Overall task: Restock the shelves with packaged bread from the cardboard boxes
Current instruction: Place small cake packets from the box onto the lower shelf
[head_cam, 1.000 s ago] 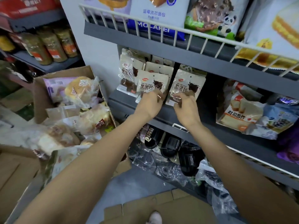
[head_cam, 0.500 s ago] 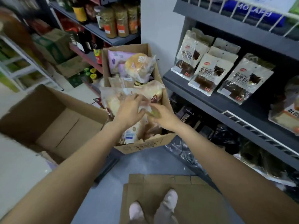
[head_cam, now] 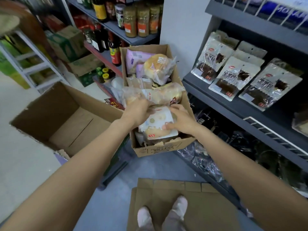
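A cardboard box full of packaged bread stands on the floor by the grey shelf. Both hands are inside it. My left hand and my right hand hold the two sides of a white bread packet with round patterns, near the box's front. More bread bags lie behind it, among them a round bun in clear wrap and a purple packet. Three dark-bread packets lean upright on the shelf to the right.
An empty open cardboard box sits on the floor at left. Flattened cardboard lies under my feet. Bottles and jars fill the far shelves. Dark plastic-wrapped goods fill the low shelf at right.
I turned from the shelf, where both hands were on the dark-bread packets, down to the box. My hands reached in and now grip a white packet.
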`<action>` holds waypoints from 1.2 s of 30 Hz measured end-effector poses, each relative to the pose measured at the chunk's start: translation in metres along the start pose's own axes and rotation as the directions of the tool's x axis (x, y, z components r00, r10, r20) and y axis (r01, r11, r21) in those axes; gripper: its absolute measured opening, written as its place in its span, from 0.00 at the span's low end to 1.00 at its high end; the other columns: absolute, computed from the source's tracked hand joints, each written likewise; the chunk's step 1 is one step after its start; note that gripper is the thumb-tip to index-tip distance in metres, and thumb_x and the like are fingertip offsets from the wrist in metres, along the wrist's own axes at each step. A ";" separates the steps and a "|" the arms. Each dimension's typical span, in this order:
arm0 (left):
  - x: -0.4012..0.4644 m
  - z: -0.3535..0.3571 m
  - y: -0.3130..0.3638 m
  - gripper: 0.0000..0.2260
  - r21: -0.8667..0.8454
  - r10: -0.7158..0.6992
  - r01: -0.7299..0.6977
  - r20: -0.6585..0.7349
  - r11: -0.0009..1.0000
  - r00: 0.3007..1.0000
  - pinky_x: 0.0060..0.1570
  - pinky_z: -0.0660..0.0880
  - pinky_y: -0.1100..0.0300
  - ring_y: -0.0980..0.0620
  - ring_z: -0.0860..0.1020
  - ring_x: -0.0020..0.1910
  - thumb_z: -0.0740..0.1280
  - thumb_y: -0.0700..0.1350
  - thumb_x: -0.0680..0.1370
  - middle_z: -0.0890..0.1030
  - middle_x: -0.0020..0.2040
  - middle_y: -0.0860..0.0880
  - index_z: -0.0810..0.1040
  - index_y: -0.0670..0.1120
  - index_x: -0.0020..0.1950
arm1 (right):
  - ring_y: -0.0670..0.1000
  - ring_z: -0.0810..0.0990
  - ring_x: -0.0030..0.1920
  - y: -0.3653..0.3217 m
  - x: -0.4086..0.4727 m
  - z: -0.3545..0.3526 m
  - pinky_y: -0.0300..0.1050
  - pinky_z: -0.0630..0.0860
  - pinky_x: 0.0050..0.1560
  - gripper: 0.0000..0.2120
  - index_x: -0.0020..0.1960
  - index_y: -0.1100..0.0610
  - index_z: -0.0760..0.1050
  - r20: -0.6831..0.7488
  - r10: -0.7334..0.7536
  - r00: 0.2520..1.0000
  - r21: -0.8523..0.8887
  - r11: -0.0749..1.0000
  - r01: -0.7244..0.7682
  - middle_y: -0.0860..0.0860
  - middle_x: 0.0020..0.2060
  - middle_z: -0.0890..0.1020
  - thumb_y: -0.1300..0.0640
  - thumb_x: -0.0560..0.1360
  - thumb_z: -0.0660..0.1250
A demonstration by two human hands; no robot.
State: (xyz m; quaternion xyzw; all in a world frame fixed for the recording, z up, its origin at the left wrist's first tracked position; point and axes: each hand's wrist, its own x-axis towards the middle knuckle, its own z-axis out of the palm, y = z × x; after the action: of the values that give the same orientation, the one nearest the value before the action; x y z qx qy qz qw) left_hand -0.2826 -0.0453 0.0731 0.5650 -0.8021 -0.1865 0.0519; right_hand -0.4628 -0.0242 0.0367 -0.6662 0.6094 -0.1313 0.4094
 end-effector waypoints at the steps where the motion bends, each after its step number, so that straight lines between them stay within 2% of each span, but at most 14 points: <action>1: 0.005 -0.004 0.009 0.10 -0.063 0.032 -0.036 -0.053 0.997 0.998 0.41 0.67 0.56 0.40 0.77 0.51 0.64 0.45 0.79 0.81 0.50 0.40 0.79 0.41 0.56 | 0.45 0.66 0.61 0.004 -0.005 -0.007 0.42 0.64 0.69 0.34 0.71 0.52 0.67 -0.010 -0.020 1.000 0.099 0.995 0.021 0.51 0.64 0.69 0.60 0.68 0.75; 3: 0.020 -0.006 0.032 0.10 -0.154 0.063 -0.089 -0.164 0.984 0.984 0.44 0.70 0.54 0.40 0.78 0.51 0.65 0.45 0.78 0.82 0.50 0.41 0.79 0.42 0.56 | 0.46 0.75 0.57 0.011 -0.017 -0.024 0.42 0.74 0.60 0.31 0.68 0.53 0.69 -0.120 0.016 0.993 0.261 0.965 0.016 0.49 0.58 0.78 0.63 0.68 0.75; 5: 0.038 -0.003 0.061 0.11 -0.200 0.088 -0.145 -0.267 0.969 0.960 0.50 0.73 0.51 0.41 0.77 0.54 0.66 0.44 0.77 0.81 0.53 0.42 0.77 0.43 0.58 | 0.46 0.78 0.52 0.023 -0.029 -0.041 0.39 0.75 0.55 0.26 0.64 0.54 0.72 -0.269 0.100 0.958 0.333 0.943 -0.005 0.48 0.53 0.81 0.63 0.68 0.75; 8: 0.066 0.010 0.110 0.23 -0.275 0.080 -0.180 -0.339 0.944 0.937 0.62 0.70 0.47 0.43 0.70 0.66 0.68 0.43 0.75 0.71 0.67 0.43 0.67 0.45 0.69 | 0.46 0.79 0.48 0.049 -0.049 -0.066 0.41 0.76 0.52 0.20 0.60 0.55 0.74 -0.473 0.229 0.851 0.448 0.894 0.009 0.48 0.49 0.81 0.63 0.70 0.73; 11: 0.090 0.029 0.156 0.28 -0.324 0.091 -0.190 -0.297 0.927 0.951 0.61 0.70 0.46 0.41 0.69 0.66 0.68 0.43 0.75 0.66 0.69 0.41 0.61 0.42 0.72 | 0.47 0.78 0.49 0.081 -0.073 -0.096 0.41 0.73 0.51 0.18 0.60 0.56 0.73 -0.649 0.391 0.653 0.504 0.864 -0.016 0.48 0.50 0.80 0.57 0.72 0.72; 13: 0.103 0.043 0.184 0.27 -0.244 0.179 -0.231 -0.218 0.942 0.959 0.58 0.72 0.44 0.40 0.70 0.64 0.66 0.43 0.76 0.64 0.70 0.41 0.60 0.43 0.72 | 0.48 0.78 0.50 0.104 -0.085 -0.120 0.40 0.71 0.51 0.19 0.60 0.56 0.73 -0.720 0.438 0.538 0.522 0.853 0.005 0.49 0.51 0.80 0.54 0.72 0.72; 15: 0.116 0.056 0.209 0.26 -0.142 0.251 -0.266 -0.116 0.953 0.961 0.58 0.72 0.44 0.40 0.68 0.66 0.64 0.42 0.77 0.62 0.72 0.43 0.60 0.46 0.73 | 0.51 0.79 0.50 0.129 -0.091 -0.143 0.42 0.73 0.50 0.19 0.59 0.57 0.74 -0.758 0.448 0.473 0.512 0.859 0.007 0.53 0.52 0.80 0.54 0.72 0.73; 21: 0.166 0.098 0.255 0.35 -0.178 0.193 -0.162 0.171 0.971 0.966 0.65 0.68 0.42 0.36 0.68 0.67 0.65 0.41 0.76 0.47 0.76 0.38 0.50 0.58 0.76 | 0.50 0.77 0.47 0.194 -0.084 -0.196 0.43 0.73 0.49 0.13 0.56 0.59 0.76 -0.730 0.467 0.500 0.501 0.862 -0.073 0.53 0.46 0.80 0.59 0.72 0.72; 25: 0.183 0.111 0.264 0.37 -0.222 0.147 -0.091 0.248 0.971 0.957 0.64 0.70 0.45 0.34 0.71 0.66 0.63 0.38 0.77 0.40 0.76 0.33 0.45 0.61 0.76 | 0.55 0.78 0.52 0.222 -0.059 -0.205 0.38 0.70 0.48 0.20 0.63 0.61 0.72 -0.726 0.447 0.522 0.430 0.888 -0.161 0.56 0.52 0.79 0.59 0.73 0.71; 28: 0.187 0.117 0.264 0.36 -0.189 0.129 -0.086 0.227 0.978 0.965 0.62 0.72 0.45 0.34 0.77 0.56 0.62 0.38 0.78 0.42 0.75 0.31 0.47 0.60 0.76 | 0.61 0.72 0.61 0.226 -0.043 -0.196 0.43 0.69 0.54 0.30 0.68 0.64 0.64 -0.770 0.467 0.435 0.345 0.878 -0.331 0.62 0.61 0.72 0.58 0.71 0.72; 31: 0.182 0.116 0.265 0.30 -0.128 0.144 -0.127 0.135 0.984 0.980 0.56 0.75 0.45 0.35 0.78 0.52 0.61 0.39 0.78 0.54 0.74 0.32 0.53 0.57 0.75 | 0.66 0.70 0.62 0.216 -0.042 -0.185 0.55 0.69 0.60 0.40 0.68 0.66 0.63 -0.907 0.329 0.264 0.121 0.802 -0.585 0.68 0.62 0.69 0.52 0.65 0.77; 33: 0.178 0.114 0.265 0.26 -0.074 0.151 -0.146 0.069 0.987 0.986 0.54 0.75 0.45 0.35 0.77 0.54 0.59 0.39 0.78 0.61 0.72 0.34 0.58 0.55 0.74 | 0.66 0.72 0.56 0.208 -0.044 -0.182 0.56 0.72 0.57 0.43 0.69 0.63 0.63 -0.969 0.157 0.188 0.025 0.827 -0.561 0.69 0.57 0.72 0.54 0.60 0.79; 35: 0.176 0.113 0.264 0.24 -0.029 0.161 -0.161 0.013 0.987 0.987 0.55 0.73 0.46 0.36 0.76 0.58 0.58 0.38 0.78 0.66 0.70 0.37 0.61 0.53 0.72 | 0.60 0.70 0.52 0.205 -0.044 -0.177 0.51 0.73 0.53 0.43 0.68 0.58 0.62 -0.982 -0.032 0.186 -0.123 0.856 -0.502 0.68 0.53 0.74 0.58 0.59 0.81; 36: 0.176 0.113 0.263 0.23 -0.014 0.172 -0.172 -0.008 0.985 0.985 0.55 0.72 0.46 0.37 0.76 0.58 0.58 0.38 0.78 0.68 0.69 0.38 0.62 0.52 0.71 | 0.58 0.68 0.49 0.204 -0.044 -0.175 0.49 0.73 0.50 0.41 0.66 0.57 0.63 -0.967 -0.103 0.233 -0.210 0.841 -0.499 0.66 0.50 0.76 0.60 0.58 0.81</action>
State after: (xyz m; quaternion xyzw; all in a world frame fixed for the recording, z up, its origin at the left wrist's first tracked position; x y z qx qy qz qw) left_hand -0.6117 -0.1044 0.0405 0.4939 -0.8463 -0.1853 0.0746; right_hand -0.7340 -0.0352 0.0174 -0.4376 0.8227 -0.2946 -0.2120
